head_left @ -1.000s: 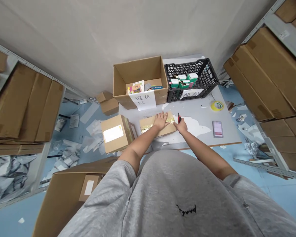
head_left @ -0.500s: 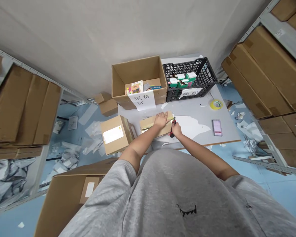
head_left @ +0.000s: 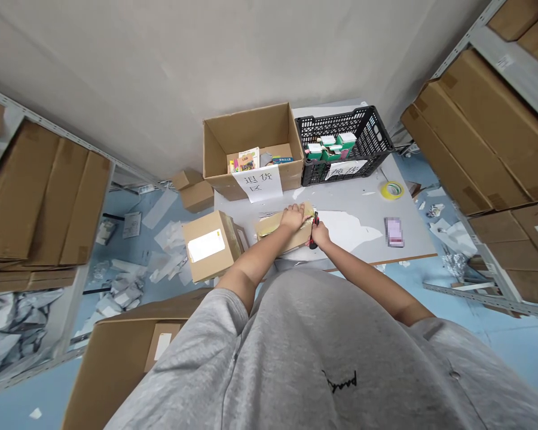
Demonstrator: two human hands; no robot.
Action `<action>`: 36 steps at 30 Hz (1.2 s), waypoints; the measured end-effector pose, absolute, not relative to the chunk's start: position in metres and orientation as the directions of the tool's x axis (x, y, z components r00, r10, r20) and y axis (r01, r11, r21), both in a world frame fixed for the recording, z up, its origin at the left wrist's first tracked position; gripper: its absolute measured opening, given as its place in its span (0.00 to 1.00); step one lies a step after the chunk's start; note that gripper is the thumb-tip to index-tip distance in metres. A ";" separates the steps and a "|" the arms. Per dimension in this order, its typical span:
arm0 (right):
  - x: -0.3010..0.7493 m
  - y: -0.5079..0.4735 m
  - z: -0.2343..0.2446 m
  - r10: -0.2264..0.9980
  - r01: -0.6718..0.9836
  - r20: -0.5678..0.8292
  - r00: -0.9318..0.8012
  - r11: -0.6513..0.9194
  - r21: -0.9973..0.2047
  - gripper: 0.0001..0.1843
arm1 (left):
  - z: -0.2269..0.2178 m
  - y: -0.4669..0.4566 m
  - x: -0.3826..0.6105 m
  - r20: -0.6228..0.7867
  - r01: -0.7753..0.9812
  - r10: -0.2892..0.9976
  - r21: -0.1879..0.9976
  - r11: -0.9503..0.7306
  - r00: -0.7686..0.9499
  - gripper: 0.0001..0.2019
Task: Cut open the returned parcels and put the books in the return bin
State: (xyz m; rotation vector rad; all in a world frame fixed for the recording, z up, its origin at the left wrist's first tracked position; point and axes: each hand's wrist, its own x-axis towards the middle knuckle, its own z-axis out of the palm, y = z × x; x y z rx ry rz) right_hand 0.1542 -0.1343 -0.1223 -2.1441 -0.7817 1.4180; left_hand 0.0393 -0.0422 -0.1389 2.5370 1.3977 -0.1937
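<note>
A small tan cardboard package (head_left: 303, 236) with torn edges and yellowish tape lies on the grey-white table. My left hand (head_left: 293, 217) presses on top of it with its fingers laid out. At the package's right end, my right hand (head_left: 321, 235) grips a red and black box cutter (head_left: 314, 229); its blade is too small to make out. White paper (head_left: 345, 230) spreads over the table just right of the knife.
Behind the package stand an open carton (head_left: 251, 122) of books and a black crate (head_left: 367, 149) with green-white boxes. A taped box (head_left: 210, 251) sits left. Yellow tape (head_left: 391, 190) and a phone (head_left: 394, 232) lie right. Shelves with cartons (head_left: 488, 113) flank both sides.
The package's top and near side have shifted slightly beneath my left hand. The box cutter stays at its right end, and both hands keep nearly the same place.
</note>
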 end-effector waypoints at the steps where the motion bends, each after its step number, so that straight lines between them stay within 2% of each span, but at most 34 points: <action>1: 0.155 -0.135 -0.123 0.657 0.169 -0.687 0.311 -0.749 -0.640 0.25 | -0.138 -0.043 0.039 -0.227 0.845 0.814 0.144 -0.514 0.534 0.36; 4: 0.156 -0.134 -0.124 0.632 0.116 -0.709 0.312 -0.767 -0.632 0.24 | -0.137 -0.044 0.039 -0.214 0.839 0.812 0.136 -0.526 0.544 0.37; 12: 0.154 -0.131 -0.124 0.630 0.138 -0.710 0.314 -0.770 -0.623 0.27 | -0.136 -0.042 0.037 -0.222 0.842 0.812 0.141 -0.520 0.539 0.36; 17: 0.155 -0.131 -0.122 0.647 0.115 -0.703 0.297 -0.755 -0.646 0.22 | -0.132 -0.040 0.038 -0.239 0.848 0.814 0.151 -0.508 0.530 0.36; 24: 0.154 -0.133 -0.122 0.653 0.082 -0.699 0.292 -0.745 -0.662 0.21 | -0.121 -0.025 0.035 -0.305 0.863 0.809 0.233 -0.449 0.503 0.33; 27: 0.159 -0.129 -0.122 0.650 0.069 -0.699 0.298 -0.745 -0.663 0.22 | -0.124 -0.032 0.033 -0.252 0.855 0.818 0.197 -0.479 0.517 0.33; 32: 0.183 -0.129 -0.122 0.655 0.104 -0.694 0.298 -0.745 -0.659 0.22 | -0.135 -0.054 0.027 -0.123 0.833 0.827 0.166 -0.527 0.548 0.39; 36: 0.205 -0.126 -0.120 0.731 0.247 -0.569 0.377 -0.672 -0.698 0.24 | -0.139 -0.054 0.020 -0.103 0.800 0.797 0.178 -0.573 0.595 0.44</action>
